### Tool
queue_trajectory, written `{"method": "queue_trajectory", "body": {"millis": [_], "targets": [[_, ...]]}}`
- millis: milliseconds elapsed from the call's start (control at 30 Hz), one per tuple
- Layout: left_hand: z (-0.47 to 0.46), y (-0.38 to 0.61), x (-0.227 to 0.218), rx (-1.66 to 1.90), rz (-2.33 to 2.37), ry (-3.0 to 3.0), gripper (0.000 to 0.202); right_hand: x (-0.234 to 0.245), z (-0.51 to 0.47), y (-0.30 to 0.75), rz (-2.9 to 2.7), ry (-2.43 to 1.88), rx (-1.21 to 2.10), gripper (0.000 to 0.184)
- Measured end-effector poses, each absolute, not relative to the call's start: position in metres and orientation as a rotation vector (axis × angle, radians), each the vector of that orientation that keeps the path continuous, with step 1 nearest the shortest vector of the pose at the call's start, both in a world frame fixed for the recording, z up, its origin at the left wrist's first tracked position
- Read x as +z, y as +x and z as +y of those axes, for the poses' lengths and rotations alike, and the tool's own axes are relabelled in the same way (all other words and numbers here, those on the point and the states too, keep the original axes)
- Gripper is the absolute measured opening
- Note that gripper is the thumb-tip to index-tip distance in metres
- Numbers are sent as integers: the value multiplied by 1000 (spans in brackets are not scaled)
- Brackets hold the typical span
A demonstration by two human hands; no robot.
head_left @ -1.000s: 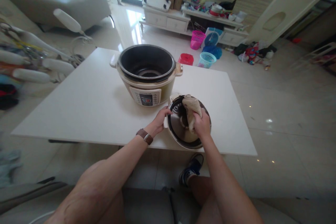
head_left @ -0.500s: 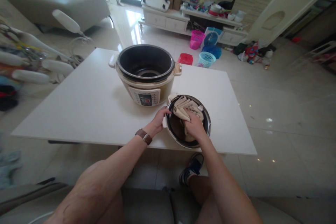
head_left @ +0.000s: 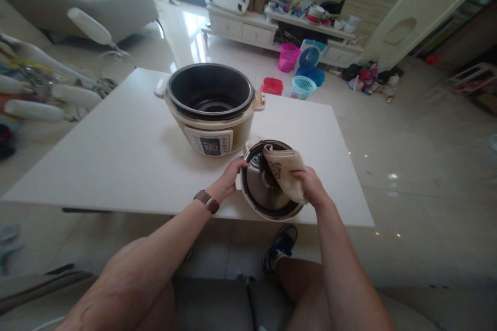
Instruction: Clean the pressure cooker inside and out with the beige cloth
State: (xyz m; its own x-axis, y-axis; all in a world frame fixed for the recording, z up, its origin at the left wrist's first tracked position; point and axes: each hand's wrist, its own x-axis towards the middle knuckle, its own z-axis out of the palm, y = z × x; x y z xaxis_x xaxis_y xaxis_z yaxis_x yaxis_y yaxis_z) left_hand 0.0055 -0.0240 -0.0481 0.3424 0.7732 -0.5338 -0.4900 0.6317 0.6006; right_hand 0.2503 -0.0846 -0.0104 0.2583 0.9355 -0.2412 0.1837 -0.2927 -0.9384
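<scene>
My left hand (head_left: 232, 176) grips the left rim of a round pressure cooker lid (head_left: 261, 197), whose metal inner side faces up near the table's front edge. In my right hand (head_left: 312, 186) is a folded beige cloth (head_left: 288, 168) with dark lettering, held over the right part of the lid. The cloth covers some of the lid's inside. Behind and to the left stands the electric pressure cooker (head_left: 209, 134), uncovered, with a dark inner pot (head_left: 212, 90) in it and a control panel on its front.
Both cooker parts rest on a white table (head_left: 128, 165). Beyond it are a pink basket (head_left: 289, 58), a light-blue basket (head_left: 303, 87) and a red bin (head_left: 271, 86) on the floor. A white TV cabinet (head_left: 256, 33) lines the far wall.
My right hand has drawn the cloth from the lid's inside toward its right rim, uncovering more of the metal. My left hand keeps its hold on the lid.
</scene>
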Motion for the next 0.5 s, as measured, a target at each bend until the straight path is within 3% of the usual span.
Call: {"method": "queue_trajectory", "body": {"millis": [133, 233, 367, 500], "targets": [[-25, 8, -46, 840, 919, 476, 30, -13, -81, 253, -564, -1524, 855, 35], [-25, 8, -45, 849, 933, 467, 28, -12, -81, 249, -500, -1436, 602, 34], [-25, 8, -48, 864, 934, 431, 24, -6, -89, 244, -747, -1526, 413, 32], [-23, 8, -53, 873, 944, 406, 21, -7, -99, 234, -1284, -1708, 582, 41]]}}
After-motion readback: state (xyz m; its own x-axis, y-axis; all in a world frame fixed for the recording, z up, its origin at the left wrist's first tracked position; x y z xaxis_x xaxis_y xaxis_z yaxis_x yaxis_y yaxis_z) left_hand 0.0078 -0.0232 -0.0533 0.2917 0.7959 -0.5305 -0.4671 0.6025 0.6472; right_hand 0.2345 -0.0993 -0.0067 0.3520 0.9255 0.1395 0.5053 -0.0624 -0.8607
